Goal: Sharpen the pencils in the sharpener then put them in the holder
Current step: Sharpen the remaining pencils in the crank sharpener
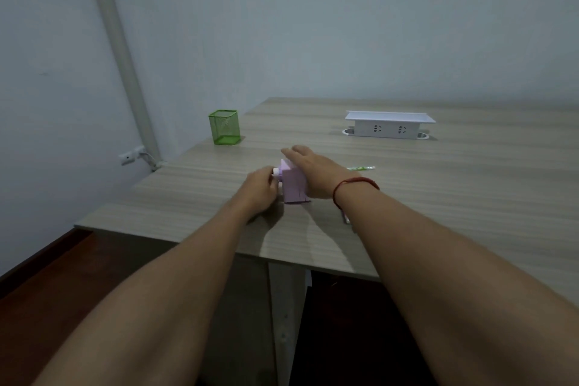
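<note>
Steadying the purple sharpener [294,185] near the tabletop's [438,185] front edge, right hand [313,171] flat on top, left hand [261,189] pinching its crank.
Green holder [224,126] at the left edge looks empty; one pencil [361,168] waits.

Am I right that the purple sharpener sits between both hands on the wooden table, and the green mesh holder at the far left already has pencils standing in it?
Not quite. In the head view the green mesh holder is empty; no pencils stand in it. The rest holds: the purple sharpener sits between the left hand and the right hand on the wooden table.
</note>
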Demonstrator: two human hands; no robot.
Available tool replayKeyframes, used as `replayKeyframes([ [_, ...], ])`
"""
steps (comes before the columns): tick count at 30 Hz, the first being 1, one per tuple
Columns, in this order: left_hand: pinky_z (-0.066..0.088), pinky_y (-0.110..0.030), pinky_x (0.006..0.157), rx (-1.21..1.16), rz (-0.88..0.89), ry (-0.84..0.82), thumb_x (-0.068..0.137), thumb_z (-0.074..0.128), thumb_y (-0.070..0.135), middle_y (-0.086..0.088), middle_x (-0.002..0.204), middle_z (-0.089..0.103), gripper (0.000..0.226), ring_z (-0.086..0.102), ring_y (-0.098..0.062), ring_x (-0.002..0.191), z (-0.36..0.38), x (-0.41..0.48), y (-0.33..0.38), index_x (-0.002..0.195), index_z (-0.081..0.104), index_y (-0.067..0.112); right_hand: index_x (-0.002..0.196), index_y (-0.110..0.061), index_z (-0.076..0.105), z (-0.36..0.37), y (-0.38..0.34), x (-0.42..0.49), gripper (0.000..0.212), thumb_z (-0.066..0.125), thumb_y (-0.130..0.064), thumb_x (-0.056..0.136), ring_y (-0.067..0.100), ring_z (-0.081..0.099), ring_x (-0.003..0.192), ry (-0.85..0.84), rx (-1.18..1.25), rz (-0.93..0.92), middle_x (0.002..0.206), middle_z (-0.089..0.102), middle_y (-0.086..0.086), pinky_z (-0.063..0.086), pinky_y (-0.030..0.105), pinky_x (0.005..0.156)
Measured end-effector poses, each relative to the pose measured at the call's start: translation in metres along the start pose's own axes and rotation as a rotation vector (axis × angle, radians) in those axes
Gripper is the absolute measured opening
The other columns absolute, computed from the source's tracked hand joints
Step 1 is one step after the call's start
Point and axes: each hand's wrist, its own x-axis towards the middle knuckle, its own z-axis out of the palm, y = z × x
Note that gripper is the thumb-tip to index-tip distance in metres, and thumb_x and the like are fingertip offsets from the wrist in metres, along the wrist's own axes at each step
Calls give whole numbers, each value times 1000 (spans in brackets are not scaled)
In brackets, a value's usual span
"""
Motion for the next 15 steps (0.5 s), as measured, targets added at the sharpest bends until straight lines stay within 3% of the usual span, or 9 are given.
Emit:
replayKeyframes([
  [2, 50, -42, 89, 73, 22, -78, 90, 42, 6, -18, 109, 67, 25, 61, -33, 101, -1, -6, -7, 103, 63, 4, 149, -14, 25, 4, -7, 0, 88, 75, -13, 77, 34, 49, 128, -38, -50, 18, 148, 32, 7, 45, 46, 102],
  [5, 50, -44, 91, 198, 42, -134, 91, 45, 8, -16, 109, 67, 22, 62, -30, 99, -6, -5, -12, 98, 66, 6, 146, -13, 29, 9, -17, -2, 80, 73, -29, 80, 36, 51, 124, 11, -61, 70, 144, 38, 8, 46, 49, 100],
  [9, 50, -43, 90, 328, 64, -131, 93, 47, 15, -14, 106, 67, 22, 63, -29, 96, -7, 0, -12, 101, 67, 10, 141, -14, 37, 11, -24, 0, 65, 67, -25, 85, 39, 53, 120, 69, -61, 112, 139, 42, 9, 46, 51, 99],
  [15, 46, -41, 82, 648, 253, -56, 91, 46, 5, -16, 110, 65, 20, 60, -35, 104, -23, 29, -5, 105, 60, 7, 140, -17, 35, 20, -25, 2, 73, 74, -26, 80, 36, 55, 117, 94, -95, 149, 139, 43, 6, 48, 48, 94],
])
